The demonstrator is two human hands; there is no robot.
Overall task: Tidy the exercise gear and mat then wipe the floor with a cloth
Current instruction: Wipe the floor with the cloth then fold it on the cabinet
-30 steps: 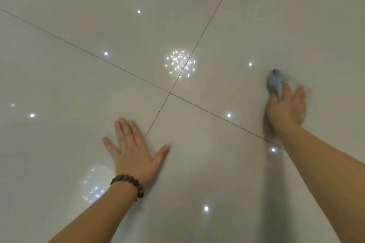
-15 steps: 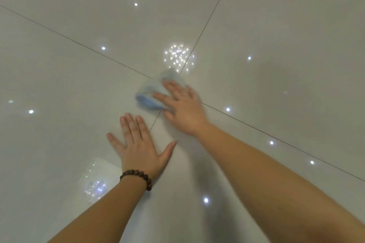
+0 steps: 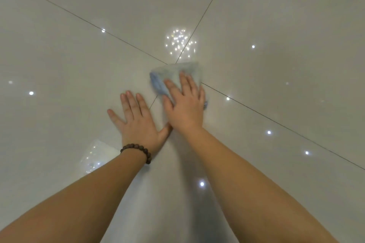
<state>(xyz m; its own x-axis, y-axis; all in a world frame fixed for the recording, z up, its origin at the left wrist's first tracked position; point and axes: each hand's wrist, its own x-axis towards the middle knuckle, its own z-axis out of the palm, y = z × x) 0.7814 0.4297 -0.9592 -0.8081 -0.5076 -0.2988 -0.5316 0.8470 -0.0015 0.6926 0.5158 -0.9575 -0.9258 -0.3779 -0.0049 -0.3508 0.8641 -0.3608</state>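
Slid back right since half a second ago: cloth (image 3: pixel 173 77) and right hand (image 3: pixel 184 104), now over the crossing of the tile seams on the floor (image 3: pixel 276 25). Pressed flat on the pale blue cloth with straight fingers, blurred. Left hand (image 3: pixel 138 122) spread flat on the tile just beside, thumb touching the right wrist, bead bracelet (image 3: pixel 138 151) at the wrist. Reflected lights dotted across the gloss.
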